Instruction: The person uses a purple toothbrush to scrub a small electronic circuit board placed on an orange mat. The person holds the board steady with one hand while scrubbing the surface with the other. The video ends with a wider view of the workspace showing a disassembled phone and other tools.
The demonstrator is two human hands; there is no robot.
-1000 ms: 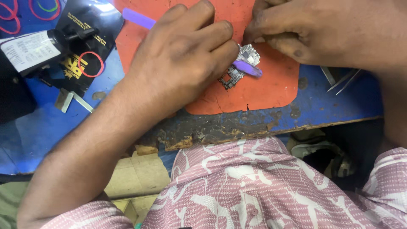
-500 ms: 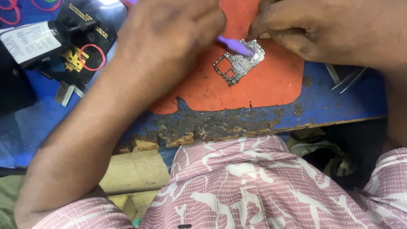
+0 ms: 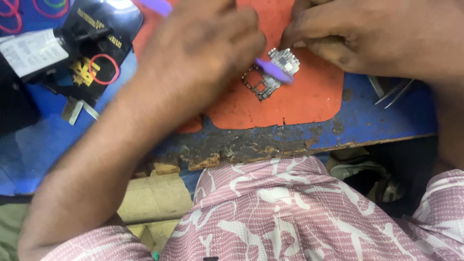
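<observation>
Brush tip back down onto the board, left hand swung in over the mat again.

Compared with half a second earlier: purple brush (image 3: 271,70) dropped lower across the small circuit board (image 3: 270,77), and left hand (image 3: 203,48) blurred mid-stroke, fingers closed together around the brush handle. Right hand (image 3: 367,34) parked at the board's upper right corner, fingertips pinched together on its edge, pinning it flat. Board lying on the orange mat (image 3: 290,104) near the front edge of the blue desk (image 3: 377,121), long axis running diagonally, shielded end pointing up-right toward the right hand, cut-out frame end pointing down-left. Judged from this: brushing under way, not finished; board bare, nothing refitted. Tweezers (image 3: 389,92) lying untouched to the right.
</observation>
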